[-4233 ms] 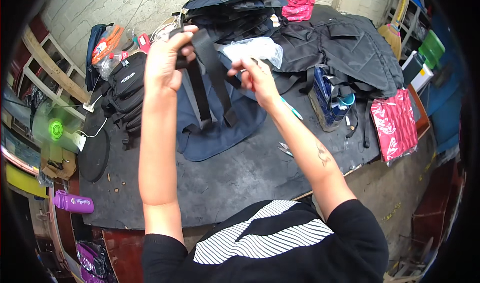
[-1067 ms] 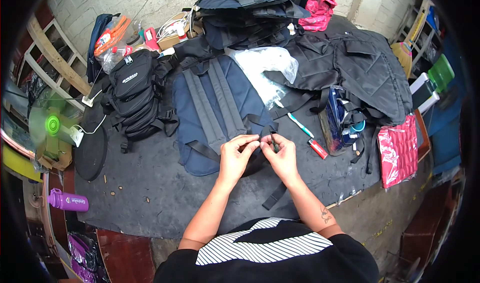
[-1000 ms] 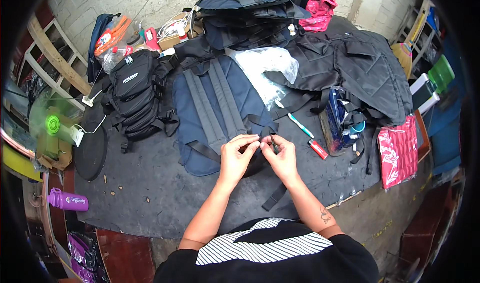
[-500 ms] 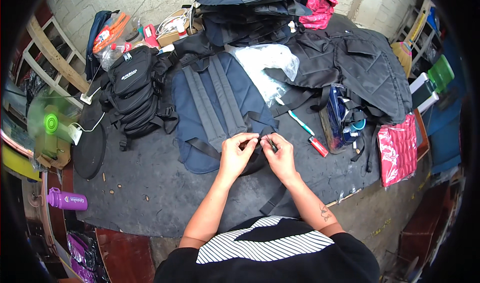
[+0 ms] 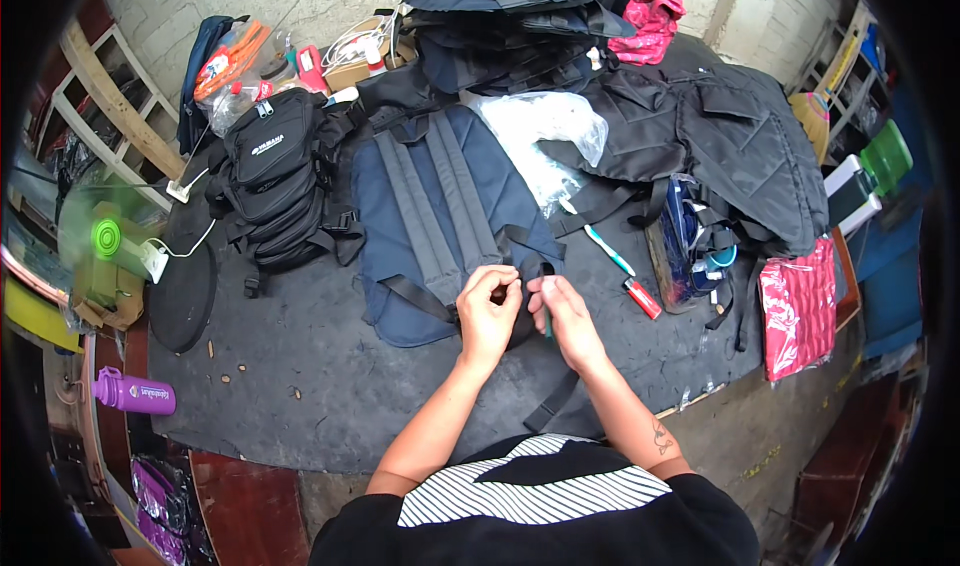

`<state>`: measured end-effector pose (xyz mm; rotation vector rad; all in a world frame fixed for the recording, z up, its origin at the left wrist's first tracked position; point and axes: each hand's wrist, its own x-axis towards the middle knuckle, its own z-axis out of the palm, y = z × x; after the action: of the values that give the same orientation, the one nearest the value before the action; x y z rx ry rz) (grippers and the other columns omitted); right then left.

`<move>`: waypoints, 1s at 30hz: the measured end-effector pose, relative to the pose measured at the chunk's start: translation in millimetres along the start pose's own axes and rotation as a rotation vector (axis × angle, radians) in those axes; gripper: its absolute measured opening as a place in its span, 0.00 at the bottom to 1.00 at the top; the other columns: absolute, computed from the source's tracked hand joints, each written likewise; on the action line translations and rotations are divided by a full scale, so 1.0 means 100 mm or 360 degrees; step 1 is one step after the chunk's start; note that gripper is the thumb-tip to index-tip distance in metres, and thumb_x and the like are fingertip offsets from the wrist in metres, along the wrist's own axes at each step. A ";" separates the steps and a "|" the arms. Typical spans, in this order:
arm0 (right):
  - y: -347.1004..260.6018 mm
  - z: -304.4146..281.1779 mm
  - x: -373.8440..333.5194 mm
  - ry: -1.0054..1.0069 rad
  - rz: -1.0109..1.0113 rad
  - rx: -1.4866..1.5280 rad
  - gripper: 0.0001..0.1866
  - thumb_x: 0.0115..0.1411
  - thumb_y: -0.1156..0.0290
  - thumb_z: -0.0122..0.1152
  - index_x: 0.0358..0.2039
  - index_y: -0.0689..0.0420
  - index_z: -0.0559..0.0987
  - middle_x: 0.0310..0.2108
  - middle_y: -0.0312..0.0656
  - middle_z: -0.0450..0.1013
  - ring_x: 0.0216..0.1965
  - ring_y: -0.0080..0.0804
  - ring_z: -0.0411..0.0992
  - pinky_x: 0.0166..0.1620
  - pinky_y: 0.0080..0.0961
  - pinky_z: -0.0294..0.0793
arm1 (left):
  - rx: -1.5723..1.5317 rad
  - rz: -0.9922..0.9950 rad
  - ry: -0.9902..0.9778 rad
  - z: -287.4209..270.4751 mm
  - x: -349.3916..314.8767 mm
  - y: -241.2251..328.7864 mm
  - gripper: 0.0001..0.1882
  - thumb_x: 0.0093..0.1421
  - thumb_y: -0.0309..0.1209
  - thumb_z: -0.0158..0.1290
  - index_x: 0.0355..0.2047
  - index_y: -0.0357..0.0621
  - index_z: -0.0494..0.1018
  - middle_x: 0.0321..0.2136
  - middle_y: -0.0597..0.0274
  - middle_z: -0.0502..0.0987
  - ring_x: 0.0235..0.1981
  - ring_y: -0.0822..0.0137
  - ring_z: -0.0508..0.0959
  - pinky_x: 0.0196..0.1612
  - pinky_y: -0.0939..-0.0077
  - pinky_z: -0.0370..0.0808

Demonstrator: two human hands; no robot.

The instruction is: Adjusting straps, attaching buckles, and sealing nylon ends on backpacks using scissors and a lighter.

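A navy backpack panel [image 5: 412,256] lies on the dark table, with two grey padded shoulder straps [image 5: 460,196] running along it and black webbing at its near corners. Over its near right corner, my left hand [image 5: 487,316] is closed in a pinch; what sits between the fingertips is too small to make out. Just to the right, my right hand [image 5: 568,321] has its fingers curled around a thin, dark greenish tool, mostly hidden by the hand. A loose black webbing strap [image 5: 550,402] trails from beneath my hands toward me.
Left stands a black multi-pocket bag [image 5: 272,181]. A red lighter [image 5: 643,300] and a toothbrush-like stick [image 5: 608,250] lie right of my hands, near a clear-and-blue pouch [image 5: 676,236]. Stacked bags [image 5: 510,26] and black fabric pieces [image 5: 700,136] fill the far side. A purple bottle [image 5: 135,393] is far left.
My hands have drawn slightly apart. My right hand has turned so the tool now points downward below its fingers. The whole view has shifted a little.
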<state>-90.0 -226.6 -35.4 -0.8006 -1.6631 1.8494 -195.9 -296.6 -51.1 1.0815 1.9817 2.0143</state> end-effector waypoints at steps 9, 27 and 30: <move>0.02 -0.13 -0.08 -0.0485 0.0653 0.0905 0.16 0.68 0.64 0.39 0.37 0.64 0.71 0.24 0.35 0.65 0.21 0.20 0.59 0.24 0.17 0.61 | 0.0146 0.0178 0.0095 0.01 0.03 -0.08 0.05 0.46 0.17 0.55 0.25 0.34 0.72 0.30 0.54 0.76 0.32 0.59 0.77 0.36 0.71 0.73; -0.23 -0.19 -0.01 -0.0464 0.0666 0.0652 0.16 0.67 0.63 0.41 0.35 0.62 0.73 0.22 0.32 0.63 0.17 0.15 0.55 0.21 0.13 0.57 | 0.0524 0.0875 0.0074 -0.08 0.11 -0.04 0.08 0.41 0.16 0.57 0.25 0.35 0.74 0.30 0.57 0.74 0.33 0.57 0.75 0.37 0.69 0.72; -0.18 -0.17 0.00 -0.0376 0.0433 0.0144 0.16 0.66 0.61 0.45 0.33 0.60 0.74 0.21 0.30 0.63 0.17 0.14 0.55 0.21 0.13 0.56 | 0.0514 0.0931 0.0027 -0.08 0.14 0.01 0.08 0.41 0.16 0.57 0.25 0.35 0.73 0.31 0.58 0.74 0.32 0.57 0.74 0.36 0.69 0.72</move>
<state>-77.8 -212.8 -18.7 -0.8303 -1.6614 2.2662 -210.1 -295.8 -44.3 1.9084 2.2432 1.9648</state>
